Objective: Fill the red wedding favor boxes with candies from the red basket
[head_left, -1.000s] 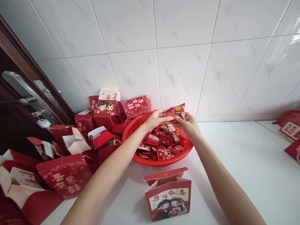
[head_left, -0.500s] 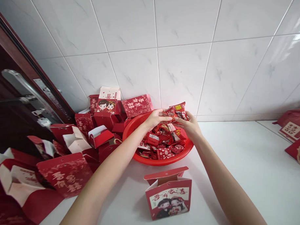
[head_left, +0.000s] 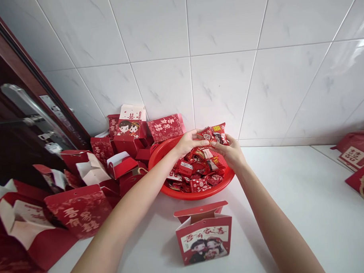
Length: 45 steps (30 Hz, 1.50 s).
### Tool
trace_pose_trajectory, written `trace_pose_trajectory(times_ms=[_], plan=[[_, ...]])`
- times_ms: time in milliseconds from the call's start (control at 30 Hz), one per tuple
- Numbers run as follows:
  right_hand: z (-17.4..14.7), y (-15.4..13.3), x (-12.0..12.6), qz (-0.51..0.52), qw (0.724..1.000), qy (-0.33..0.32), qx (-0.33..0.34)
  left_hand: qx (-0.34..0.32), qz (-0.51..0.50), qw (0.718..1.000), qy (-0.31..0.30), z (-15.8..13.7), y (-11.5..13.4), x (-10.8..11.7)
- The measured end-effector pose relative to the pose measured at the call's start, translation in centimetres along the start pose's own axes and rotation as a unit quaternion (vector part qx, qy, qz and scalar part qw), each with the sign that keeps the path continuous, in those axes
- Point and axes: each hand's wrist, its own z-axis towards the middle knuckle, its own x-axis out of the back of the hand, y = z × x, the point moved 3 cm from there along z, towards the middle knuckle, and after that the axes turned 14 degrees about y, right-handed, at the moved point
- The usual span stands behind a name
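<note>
Over the back of a red plastic basket [head_left: 198, 195], my two hands meet with the fingers closed. My right hand [head_left: 232, 152] pinches a red candy packet [head_left: 220, 132] with a yellow patch and the printed word LOVE. A second red candy packet [head_left: 206, 135], overlapping the first, is in the fingers of my left hand [head_left: 190, 143]. Below them the basket holds many wrapped candies [head_left: 198, 167], mostly red. In front of the basket a red gift box [head_left: 205, 241] with a cartoon couple stands upright, its top flaps open.
Several red gift boxes [head_left: 78, 211], many with open tops, crowd the left side up to a dark door [head_left: 8, 130] with a metal handle. Red bags [head_left: 360, 150] lie at the right edge. A white tiled wall [head_left: 222, 87] rises behind the white tabletop [head_left: 291, 188].
The two candy packets have come closer together and now overlap more, the LOVE packet turning slightly. My arms have hardly moved, and the gift box stands where it was.
</note>
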Motion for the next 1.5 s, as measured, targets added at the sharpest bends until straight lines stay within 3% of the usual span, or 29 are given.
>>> trace_pose_trajectory(times_ms=[367, 467, 567, 667, 800, 900, 967, 1267, 1500], plan=[[0.1, 0.1, 0.2, -0.01, 1.0, 0.011, -0.014, 0.073, 0.021, 0.996, -0.055, -0.6, 1.3, 1.0], [0.1, 0.2, 0.3, -0.028, 0.999, 0.014, -0.008, 0.089, 0.081, 0.99, -0.068, -0.4, 1.4, 1.9], [0.2, 0.3, 0.3, -0.042, 0.999, 0.012, -0.005, 0.069, 0.186, 0.979, -0.044, 0.0, 1.7, 3.4], [0.1, 0.2, 0.2, -0.047, 0.999, 0.011, 0.001, 0.071, 0.315, 0.945, -0.052, -0.1, 2.0, 5.0], [0.0, 0.2, 0.1, -0.06, 0.998, 0.014, -0.004, 0.1, 0.481, 0.865, -0.1, -1.5, 2.2, 6.6], [0.1, 0.3, 0.1, -0.065, 0.998, 0.019, -0.006, 0.096, 0.591, 0.796, -0.085, -2.4, 2.1, 7.4], [0.1, 0.3, 0.1, -0.066, 0.998, 0.019, -0.002, 0.086, 0.62, 0.776, -0.074, -2.8, 1.9, 7.5], [0.0, 0.2, 0.0, -0.079, 0.997, 0.012, 0.0, 0.086, 0.65, 0.749, -0.092, -2.9, 0.0, 6.4], [0.1, 0.4, 0.0, -0.075, 0.997, 0.007, 0.009, 0.086, 0.584, 0.803, -0.081, -2.5, -0.8, 6.3]])
